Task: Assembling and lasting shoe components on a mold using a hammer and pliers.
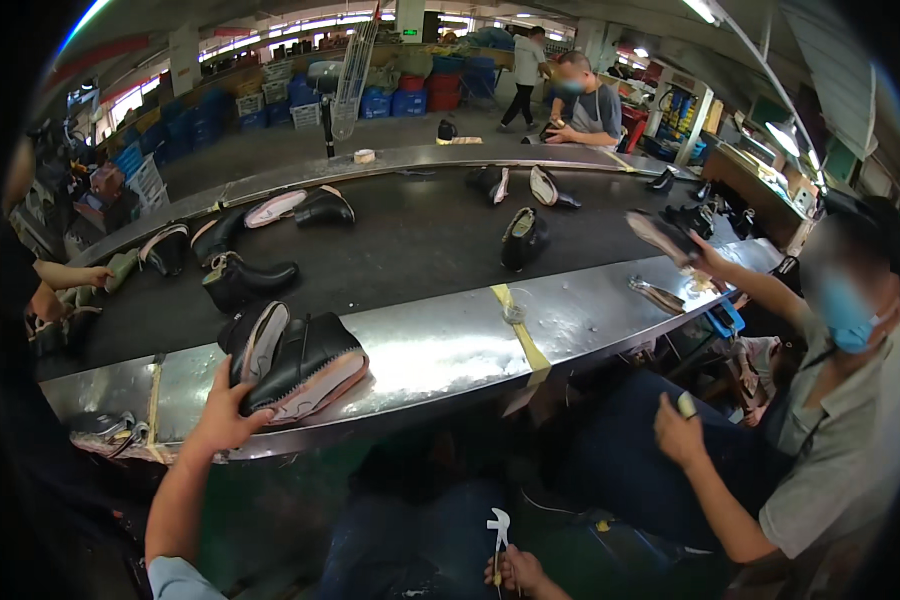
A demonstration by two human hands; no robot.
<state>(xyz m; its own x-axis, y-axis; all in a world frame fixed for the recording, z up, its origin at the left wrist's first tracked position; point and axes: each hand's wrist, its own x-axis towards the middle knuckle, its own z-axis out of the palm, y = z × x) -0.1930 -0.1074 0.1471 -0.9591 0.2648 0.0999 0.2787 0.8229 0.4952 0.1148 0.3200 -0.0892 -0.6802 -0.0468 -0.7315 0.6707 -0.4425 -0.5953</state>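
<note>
My left hand (225,417) grips the near end of a pair of black shoes at the bench edge, thumb and fingers apart around it. One black shoe (315,350) lies tilted on its side, pale stitched sole edge facing me. Behind it a second black shoe (238,327) leans with its pale underside showing. Low in front of my lap, my right hand (518,572) is closed around the yellowish handles of metal pincers (498,527), their silver head pointing up. The hand is partly cut off by the lower edge.
A metal-edged bench (420,345) borders a dark conveyor belt (400,240) carrying several black shoes. To my right, a masked co-worker holds a shoe (660,237) over the bench; more pincers (657,295) lie nearby. Another person's hand (95,276) reaches in from the left.
</note>
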